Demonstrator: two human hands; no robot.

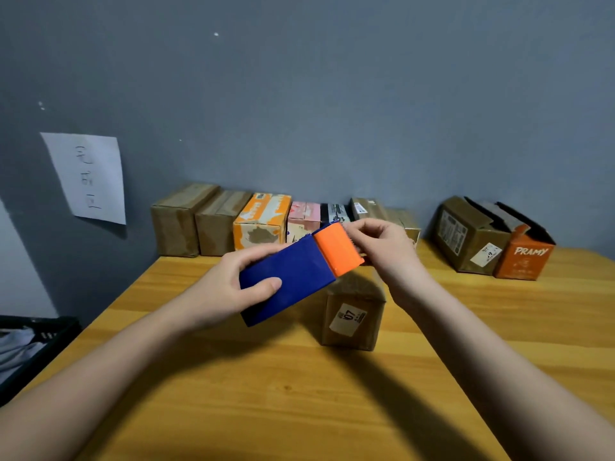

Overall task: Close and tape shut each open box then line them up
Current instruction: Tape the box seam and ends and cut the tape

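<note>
A blue tape dispenser (289,277) with an orange front end (337,249) is held in the air above the wooden table (266,394). My left hand (229,284) grips its blue body, thumb on top. My right hand (382,247) pinches at the orange end, where the tape edge is hidden behind my fingers. Below the dispenser a small brown cardboard box (352,314) with a white "07" label stands on the table, its top partly hidden. Several closed boxes (259,224) stand in a row against the wall.
Two open boxes stand at the back right: a brown one (466,237) and an orange "PRAMY" one (525,254). A paper sheet (88,178) hangs on the grey wall. A black crate (36,347) sits off the table's left edge.
</note>
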